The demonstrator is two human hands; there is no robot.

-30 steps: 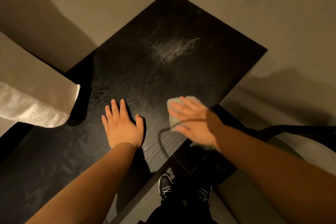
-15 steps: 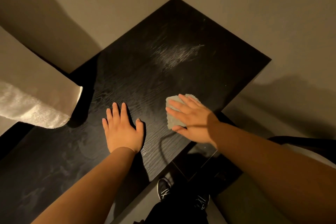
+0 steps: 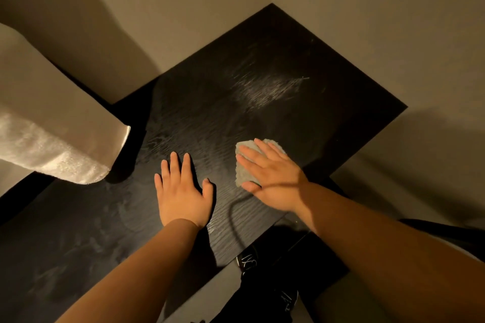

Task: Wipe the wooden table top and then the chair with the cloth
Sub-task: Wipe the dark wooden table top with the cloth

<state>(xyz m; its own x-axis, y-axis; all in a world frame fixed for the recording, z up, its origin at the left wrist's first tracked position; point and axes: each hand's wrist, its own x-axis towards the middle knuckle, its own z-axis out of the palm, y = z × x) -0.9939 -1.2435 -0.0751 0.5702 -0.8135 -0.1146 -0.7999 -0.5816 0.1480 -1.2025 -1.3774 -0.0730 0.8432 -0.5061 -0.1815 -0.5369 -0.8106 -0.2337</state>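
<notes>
A dark wooden table top [image 3: 262, 65] fills the middle of the view, set into a corner of beige walls, with pale smear marks near its far part. My right hand [image 3: 273, 176] presses flat, fingers straight, on a small grey cloth [image 3: 242, 165] near the table's front right edge; most of the cloth is hidden under the hand. My left hand [image 3: 181, 191] rests flat on the wood, fingers spread, a little to the left of the cloth. A dark curved chair edge [image 3: 443, 231] shows at the far right.
A pale fluffy towel or cushion [image 3: 52, 155] juts over the table's left side. My black shoes [image 3: 249, 261] stand on the floor below the table's front edge. Walls close off the back and right.
My right hand with the cloth has slid a little away from the front edge, farther onto the table. My left hand has stayed in place on the wood.
</notes>
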